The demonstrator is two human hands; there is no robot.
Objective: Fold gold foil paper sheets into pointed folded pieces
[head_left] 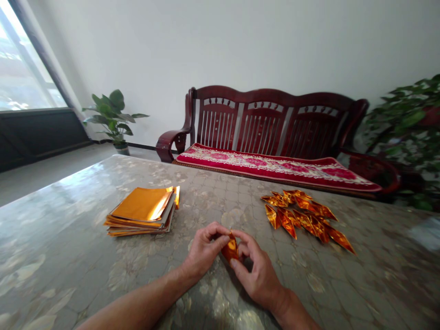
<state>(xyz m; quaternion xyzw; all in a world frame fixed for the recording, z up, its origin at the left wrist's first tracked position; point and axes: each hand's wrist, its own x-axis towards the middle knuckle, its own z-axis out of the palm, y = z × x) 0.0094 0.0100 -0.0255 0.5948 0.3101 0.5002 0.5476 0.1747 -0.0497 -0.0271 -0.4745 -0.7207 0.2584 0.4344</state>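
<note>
Between my two hands, just above the near part of the table, is a small folded piece of shiny gold-orange foil paper (pixel 231 250). My left hand (pixel 206 245) pinches its upper left side with thumb and fingers. On the other side my right hand (pixel 254 266) grips it, thumb at the lower end and index finger near the top tip. To the left lies a stack of square foil paper sheets (pixel 142 205), its edges uneven. Over on the right, several folded foil paper ingots (pixel 305 214) with pointed ends lie in a loose group.
A patterned grey-brown cover lies on the table (pixel 213 197). Beyond its far edge stands a dark red wooden bench (pixel 261 123) with a red floral cushion (pixel 275 166). Potted plants (pixel 112 114) stand at the left and right. Clear plastic (pixel 426 231) lies at the right edge.
</note>
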